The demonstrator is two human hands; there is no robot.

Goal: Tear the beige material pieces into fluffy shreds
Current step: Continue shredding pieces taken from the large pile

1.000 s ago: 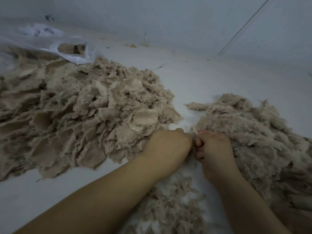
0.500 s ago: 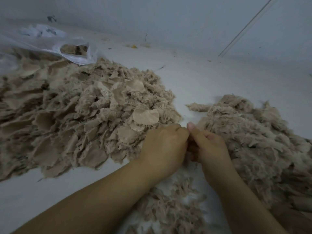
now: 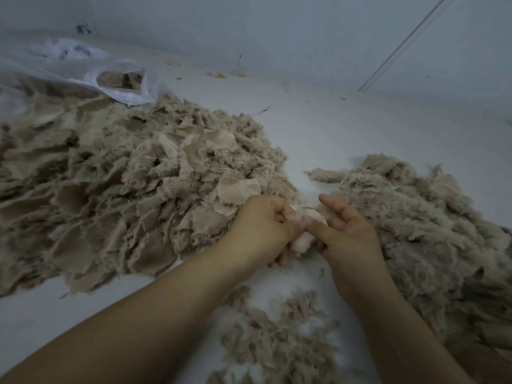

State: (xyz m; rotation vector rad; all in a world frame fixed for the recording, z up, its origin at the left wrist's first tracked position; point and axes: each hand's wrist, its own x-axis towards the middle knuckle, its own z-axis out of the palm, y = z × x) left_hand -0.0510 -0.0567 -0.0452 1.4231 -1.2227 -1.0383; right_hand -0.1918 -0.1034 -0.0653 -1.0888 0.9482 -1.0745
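Both hands meet near the middle of the view, low over a white surface (image 3: 346, 128) that may be a table or a floor; which one cannot be told. The left hand (image 3: 260, 231) is curled, knuckles up, its fingers pinching one end of a small pale beige piece (image 3: 303, 239) of material. The right hand (image 3: 349, 231) lies just beside it, palm turned partly upward, with the forefinger stretched out toward the left hand and the thumb pressing the same piece from the other side. The piece sits between the two hands, partly bunched and a little blurred, so its exact shape is unclear.

To the left spreads a large heap of untorn pieces (image 3: 116, 189), flat woven scraps with frayed edges, lying overlapped and touching the back of the left hand. To the right rises a pile of fluffy shreds (image 3: 415, 223), softer and finer, which reaches the outer side of the right hand and runs off the right edge. A smaller scatter of shreds (image 3: 277, 336) lies on the surface between the two forearms, near the bottom of the view.

At the far left, behind the heap, a translucent white plastic bag (image 3: 83, 67) lies crumpled, with more beige material showing at its opening. A pale wall (image 3: 277, 31) stands beyond the surface.
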